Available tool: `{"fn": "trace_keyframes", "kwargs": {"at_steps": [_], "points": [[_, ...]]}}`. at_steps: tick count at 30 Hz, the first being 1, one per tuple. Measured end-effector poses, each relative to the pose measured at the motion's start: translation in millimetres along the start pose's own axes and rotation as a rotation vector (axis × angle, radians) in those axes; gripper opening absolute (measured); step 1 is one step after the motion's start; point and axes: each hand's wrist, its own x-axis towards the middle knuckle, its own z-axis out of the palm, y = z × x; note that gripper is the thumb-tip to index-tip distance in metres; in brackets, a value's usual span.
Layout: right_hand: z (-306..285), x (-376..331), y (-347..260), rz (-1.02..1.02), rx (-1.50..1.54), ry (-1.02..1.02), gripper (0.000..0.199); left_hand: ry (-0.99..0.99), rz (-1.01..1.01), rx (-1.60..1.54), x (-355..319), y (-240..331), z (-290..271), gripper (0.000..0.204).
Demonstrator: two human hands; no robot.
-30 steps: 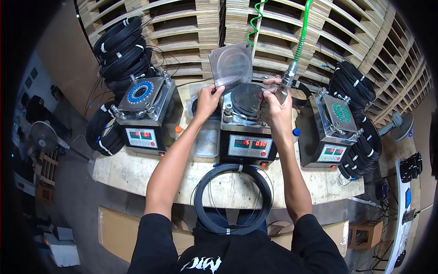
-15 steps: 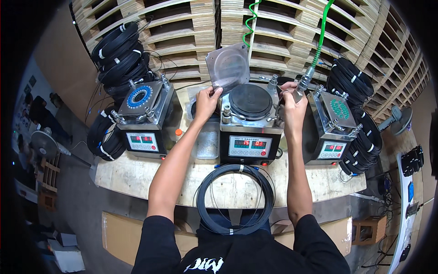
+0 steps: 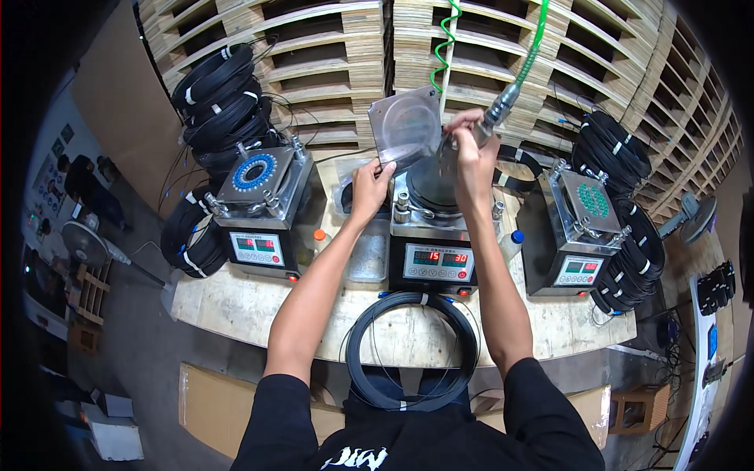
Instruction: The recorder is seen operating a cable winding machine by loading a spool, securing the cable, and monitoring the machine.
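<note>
My left hand (image 3: 371, 191) pinches the lower corner of a square, see-through-looking plate (image 3: 407, 125) with a round recess, tilted up behind the middle polishing machine (image 3: 436, 263). My right hand (image 3: 475, 161) is wrapped round an air blow gun (image 3: 488, 124) fed by a green hose (image 3: 531, 59). The gun is beside the plate, above the machine's round black pad (image 3: 428, 192); my hand and forearm hide part of the pad, and the nozzle is blurred. A coil of black cable (image 3: 358, 345) rests at the table's front edge, against my lap.
Similar machines stand left (image 3: 259, 188), with a ring of blue connectors on top, and right (image 3: 585, 204), with green ones. Black cable coils (image 3: 220, 102) are piled behind. A clear tub (image 3: 367, 255), an orange-capped bottle (image 3: 320, 238) and a blue-capped bottle (image 3: 515, 239) sit between machines. Wooden pallets (image 3: 487, 47) rise behind.
My right hand has moved the air blow gun up and left, from the pad's right side to beside the plate. My left hand keeps its hold on the plate. The view has shifted slightly.
</note>
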Motion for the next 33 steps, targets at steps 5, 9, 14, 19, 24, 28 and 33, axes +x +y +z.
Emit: {"fn": "trace_keyframes", "kwargs": {"at_steps": [5, 9, 14, 19, 24, 28, 33], "points": [[-1.2, 40.2, 18.4, -0.137, -0.052, 0.201, 0.009, -0.038, -0.007, -0.037, 2.2, 4.8, 0.7, 0.028], [-19.7, 24.6, 35.8, -0.034, -0.114, 0.186, 0.009, -0.042, -0.008, -0.037, 3.5, -0.3, -3.1, 0.028], [-13.5, 2.8, 48.9, 0.057, -0.015, -0.029, 0.007, -0.023, -0.016, -0.049, 2.8, -1.6, -3.8, 0.029], [-30.4, 44.0, 44.5, 0.011, -0.311, 0.054, 0.006, -0.025, -0.02, -0.051, 5.1, -2.2, 5.9, 0.031], [-35.7, 20.2, 7.4, 0.181, -0.066, -0.086, 0.008, -0.023, -0.028, -0.039, 2.1, -8.0, -0.3, 0.03], [-67.5, -9.5, -26.9, 0.307, -0.209, -0.262, 0.009, -0.03, -0.025, -0.044, 2.3, -0.7, 0.9, 0.029], [-86.8, -11.5, -31.4, 0.221, -0.427, -0.047, 0.007, -0.057, -0.057, -0.015, 5.2, -0.3, -2.7, 0.03]]}}
